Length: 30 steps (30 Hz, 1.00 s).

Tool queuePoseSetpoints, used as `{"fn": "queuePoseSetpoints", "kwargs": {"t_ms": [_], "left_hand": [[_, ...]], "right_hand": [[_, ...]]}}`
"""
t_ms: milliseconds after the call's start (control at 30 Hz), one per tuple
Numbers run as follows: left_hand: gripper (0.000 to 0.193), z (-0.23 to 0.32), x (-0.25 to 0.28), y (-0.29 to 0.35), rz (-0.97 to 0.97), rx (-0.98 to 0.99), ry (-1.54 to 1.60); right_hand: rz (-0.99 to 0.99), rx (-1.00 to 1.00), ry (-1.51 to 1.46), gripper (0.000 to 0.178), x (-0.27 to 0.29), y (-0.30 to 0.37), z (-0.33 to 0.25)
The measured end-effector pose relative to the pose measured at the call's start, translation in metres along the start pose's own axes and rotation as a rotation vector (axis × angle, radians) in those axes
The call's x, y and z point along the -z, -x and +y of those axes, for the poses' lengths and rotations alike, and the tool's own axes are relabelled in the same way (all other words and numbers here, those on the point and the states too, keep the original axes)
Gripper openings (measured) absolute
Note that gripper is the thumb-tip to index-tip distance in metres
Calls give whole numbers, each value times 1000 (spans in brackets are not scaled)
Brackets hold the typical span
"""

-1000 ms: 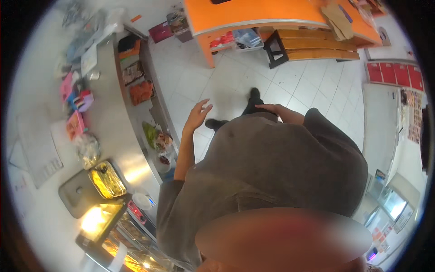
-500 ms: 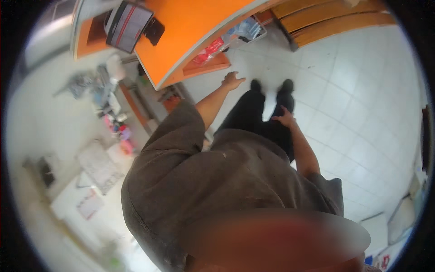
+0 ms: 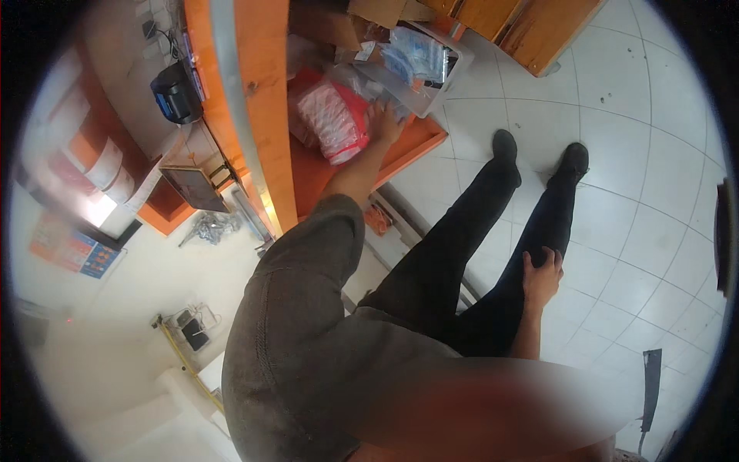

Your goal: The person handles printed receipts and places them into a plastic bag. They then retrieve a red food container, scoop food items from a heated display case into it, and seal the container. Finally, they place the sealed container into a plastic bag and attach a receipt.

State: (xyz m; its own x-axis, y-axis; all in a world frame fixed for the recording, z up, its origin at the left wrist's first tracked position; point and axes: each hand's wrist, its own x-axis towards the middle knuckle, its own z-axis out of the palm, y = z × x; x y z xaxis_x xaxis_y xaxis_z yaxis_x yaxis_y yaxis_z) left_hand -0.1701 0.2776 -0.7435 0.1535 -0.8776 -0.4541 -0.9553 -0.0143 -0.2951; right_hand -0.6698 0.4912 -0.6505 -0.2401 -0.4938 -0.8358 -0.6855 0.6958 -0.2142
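Note:
My left hand (image 3: pixel 386 125) reaches onto the low orange shelf, fingers stretched out and seemingly open. It is beside a red and clear plastic package (image 3: pixel 332 119) with pale contents. Just past the fingertips stands a translucent plastic bin (image 3: pixel 453 81) with blue and clear plastic packets (image 3: pixel 416 55) in it. Whether the fingers touch the bin or the package I cannot tell. My right hand (image 3: pixel 543 276) is over my dark trousers near the knee, empty, with its fingers loosely bent and apart.
The orange tabletop edge (image 3: pixel 265 108) rises close to my left arm. Cardboard (image 3: pixel 377 11) lies behind the bin, and a wooden slatted piece (image 3: pixel 531 31) stands at the far right. A black device (image 3: pixel 175 92) and a tilted screen (image 3: pixel 194 187) are at left. White floor tiles (image 3: pixel 631 169) spread at right.
My body has leaned down toward the shelf. My left hand has moved from open air to the red package and bin. My right hand remains by my leg, now nearer the knee.

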Motion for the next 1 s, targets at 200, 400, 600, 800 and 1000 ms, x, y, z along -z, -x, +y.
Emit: {"fn": "queuePoseSetpoints", "kwargs": {"t_ms": [200, 400, 600, 800, 1000], "left_hand": [[86, -57, -12, -20, -265, 80, -299], [89, -52, 55, 18, -453, 95, -520], [87, -54, 101, 48, -288, 25, -533], [92, -71, 50, 20, -229, 35, -408], [72, 30, 23, 82, -227, -64, 327]], "right_hand": [[-14, -36, -56, 45, -17, 3, -2], [26, 25, -53, 41, -23, -4, 6], [21, -34, -88, 41, -24, 0, 4], [27, -35, -64, 40, -32, -1, 4], [-23, 229, 25, 35, -14, 11, 12]]}}
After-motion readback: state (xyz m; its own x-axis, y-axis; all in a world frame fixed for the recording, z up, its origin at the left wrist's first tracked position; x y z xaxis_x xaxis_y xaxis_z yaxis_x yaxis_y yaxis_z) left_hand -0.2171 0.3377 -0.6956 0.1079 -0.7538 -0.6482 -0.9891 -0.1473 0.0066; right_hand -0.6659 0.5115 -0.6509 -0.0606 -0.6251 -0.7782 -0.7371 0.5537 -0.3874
